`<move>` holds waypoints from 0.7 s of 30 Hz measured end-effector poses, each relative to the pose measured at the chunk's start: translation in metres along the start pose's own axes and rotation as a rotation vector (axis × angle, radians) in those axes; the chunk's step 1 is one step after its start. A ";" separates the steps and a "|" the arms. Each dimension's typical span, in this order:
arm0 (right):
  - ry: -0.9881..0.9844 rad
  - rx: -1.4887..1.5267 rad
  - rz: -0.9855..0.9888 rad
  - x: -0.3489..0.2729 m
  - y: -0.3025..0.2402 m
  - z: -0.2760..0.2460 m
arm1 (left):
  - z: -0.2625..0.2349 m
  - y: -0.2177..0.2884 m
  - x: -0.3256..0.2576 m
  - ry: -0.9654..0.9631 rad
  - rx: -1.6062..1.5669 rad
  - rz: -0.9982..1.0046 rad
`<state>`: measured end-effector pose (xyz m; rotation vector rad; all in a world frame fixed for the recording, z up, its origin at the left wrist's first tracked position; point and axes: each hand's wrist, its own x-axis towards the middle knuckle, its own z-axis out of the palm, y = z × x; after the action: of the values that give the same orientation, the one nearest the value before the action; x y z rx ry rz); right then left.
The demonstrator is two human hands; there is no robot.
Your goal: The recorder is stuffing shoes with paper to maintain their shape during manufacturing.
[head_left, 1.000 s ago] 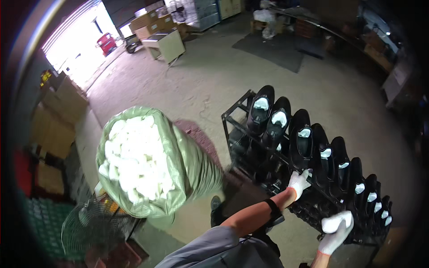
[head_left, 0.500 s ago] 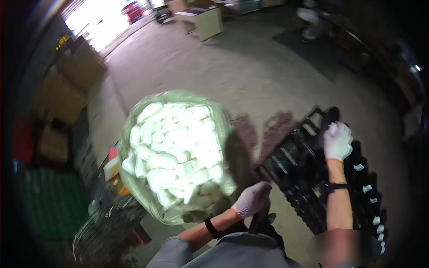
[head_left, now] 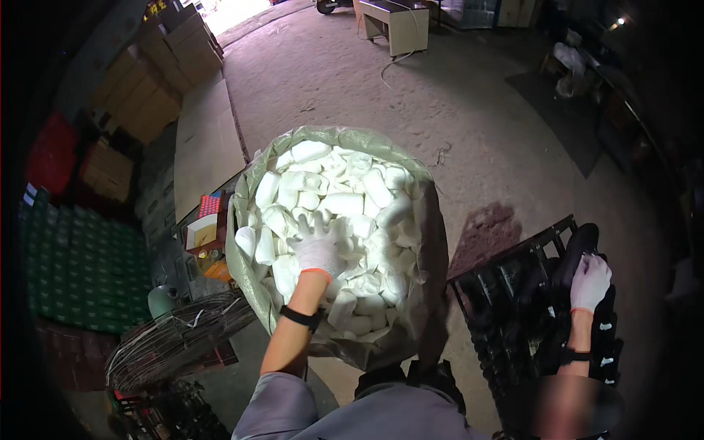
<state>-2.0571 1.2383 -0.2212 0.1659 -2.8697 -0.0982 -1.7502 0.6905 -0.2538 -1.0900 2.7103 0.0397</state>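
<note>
My left hand (head_left: 318,248), in a white knit glove with an orange cuff, lies with fingers spread on a heap of white roll-shaped pieces (head_left: 343,203). These fill a large pale green woven sack (head_left: 243,282) standing in front of me. To the right, my gloved right hand (head_left: 590,283) has its fingers bent against the edge of a long black shoe-like item (head_left: 576,253). That item is at the top of a black rack (head_left: 515,257) holding several similar dark shapes, some with white bits showing. Whatever is under the right fingertips is hidden.
Left of the sack are a wire fan guard (head_left: 176,334), small open boxes (head_left: 203,233) and stacked green cartons (head_left: 84,268). Brown cartons (head_left: 139,92) line the far left wall. A pale desk (head_left: 396,29) stands on the concrete floor ahead.
My left hand has moved from beside the sack's near right edge onto the white pieces, fingers spreading. My right hand stays by the rack, its fingers bent at the black item. The view has shifted.
</note>
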 end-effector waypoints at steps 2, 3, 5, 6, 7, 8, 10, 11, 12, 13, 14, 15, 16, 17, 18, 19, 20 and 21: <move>0.404 0.282 -0.196 -0.031 -0.082 -0.039 | 0.029 -0.047 0.012 -0.113 0.114 0.122; 0.329 0.456 -0.327 -0.051 -0.135 -0.057 | 0.033 -0.056 0.016 -0.186 0.094 0.158; 0.167 0.758 -0.633 -0.082 -0.233 -0.078 | 0.035 -0.067 0.021 -0.153 0.039 0.278; 0.040 1.139 -0.731 -0.097 -0.281 -0.051 | 0.050 -0.078 0.029 -0.150 0.044 0.266; 0.015 0.980 -0.928 -0.100 -0.330 -0.049 | 0.071 -0.093 0.038 -0.083 -0.002 0.257; -0.008 0.949 -1.038 -0.103 -0.378 -0.032 | 0.083 -0.101 0.043 -0.015 -0.049 0.257; 0.010 0.499 -1.108 -0.093 -0.439 0.040 | 0.065 -0.080 0.043 0.066 -0.006 0.279; -0.005 0.286 -1.084 -0.086 -0.459 0.065 | 0.054 -0.073 0.038 0.055 -0.061 0.256; 0.000 0.281 -1.079 -0.075 -0.471 0.077 | 0.049 -0.070 0.035 0.047 -0.116 0.231; -0.083 0.117 -0.999 -0.071 -0.482 0.082 | 0.049 -0.075 0.031 0.048 -0.112 0.235; -0.166 -0.049 -0.905 -0.066 -0.486 0.087 | 0.049 -0.076 0.030 0.086 -0.291 0.238; -0.199 0.025 -0.913 -0.073 -0.490 0.076 | 0.052 -0.086 0.022 0.114 -0.463 0.217; -0.209 0.021 -0.911 -0.079 -0.480 0.067 | 0.046 -0.082 0.019 0.103 -0.465 0.220; -0.154 0.363 -0.924 -0.086 -0.464 0.057 | 0.039 -0.074 0.019 0.050 -0.325 0.320; -0.074 0.689 -0.907 -0.085 -0.440 0.044 | 0.031 -0.058 0.027 0.012 -0.190 0.439; -0.034 1.024 -0.820 -0.091 -0.427 0.025 | 0.040 -0.056 0.042 -0.185 -0.158 0.360; -0.128 1.310 -0.658 -0.097 -0.410 0.009 | 0.049 -0.049 0.052 -0.228 -0.031 0.393; -0.286 1.520 -0.455 -0.106 -0.391 -0.016 | 0.063 -0.051 0.059 -0.212 0.035 0.453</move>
<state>-1.9109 0.8626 -0.2656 1.0833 -2.3629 2.0382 -1.7440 0.6202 -0.3247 -0.4164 2.6884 0.1682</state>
